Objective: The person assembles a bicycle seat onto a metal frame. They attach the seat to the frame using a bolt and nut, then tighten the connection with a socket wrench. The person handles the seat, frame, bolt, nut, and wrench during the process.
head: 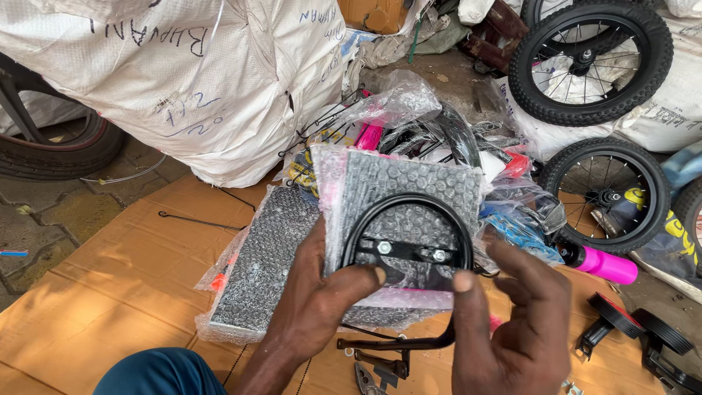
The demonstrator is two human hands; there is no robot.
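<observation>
Black metal arch bracket (406, 228): a D-shaped loop of thin, smooth, glossy strip with a flat crossbar carrying two silver bolt heads. It lies against a bubble-wrapped panel (409, 192), grey under the dimpled clear film with a pink edge showing at the left and bottom, which I hold up tilted toward me over the cardboard sheet (117, 285). My left hand (316, 303) has its grip closed on the panel's lower left edge, thumb pressed flat just below the crossbar. My right hand (515, 322) has the thumb tip against the bracket's lower right end, the other fingers loosely curled and apart from the wrap; whether they grip anything I cannot tell. Just beside and below the panel, a second bubble-wrapped slab (259, 271) lies flat on the brown, creased cardboard. Under my hands: a bent black metal bar (398, 342) and pliers (369, 379). Behind the panel, a heap of crinkled clear plastic bags (398, 99) over pink and black parts. To the right, a pink cylinder grip (603, 263), two small spoked wheels (605, 194) with knobbly black rubber tyres, and small black training wheels (640, 329). Upper left, a large white woven sack (190, 80).
</observation>
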